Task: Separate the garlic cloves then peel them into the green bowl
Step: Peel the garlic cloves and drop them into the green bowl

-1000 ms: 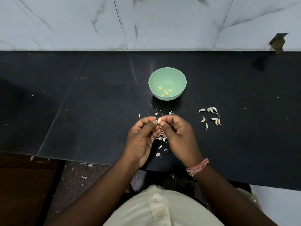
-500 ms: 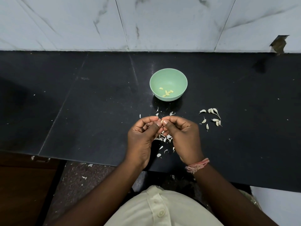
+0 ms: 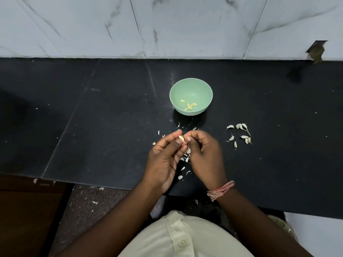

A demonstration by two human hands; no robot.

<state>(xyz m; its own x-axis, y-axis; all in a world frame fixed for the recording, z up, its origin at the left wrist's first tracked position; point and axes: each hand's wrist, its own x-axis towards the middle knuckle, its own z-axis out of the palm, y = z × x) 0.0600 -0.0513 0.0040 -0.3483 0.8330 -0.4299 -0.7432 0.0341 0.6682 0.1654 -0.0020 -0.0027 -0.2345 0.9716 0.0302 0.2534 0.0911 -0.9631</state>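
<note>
Both hands are close together just above the black table (image 3: 115,138), with their fingertips almost touching. The left hand (image 3: 164,160) pinches a small pale garlic clove (image 3: 181,138) between its thumb and fingers, and the clove looks bare and smooth. The right hand (image 3: 205,154) has its fingers curled in, with the thumb and first finger right next to the clove; I cannot tell if they hold a bit of skin. A pink thread band (image 3: 220,191) goes around the right wrist. Under and around the hands lie lots of little white skin bits (image 3: 185,159) on the table. Farther back, straight past the hands, sits the green bowl (image 3: 191,96), and a few peeled yellow cloves (image 3: 189,106) lie in the bottom of it. Off to the right of the hands, well apart from the bowl, is a small bunch of unpeeled cloves (image 3: 240,134) with thin tails, lying loose on the table. Behind the table is a white wall (image 3: 167,25) with grey streaks. At the bottom you can see the person's cream shirt (image 3: 183,236) with buttons.
</note>
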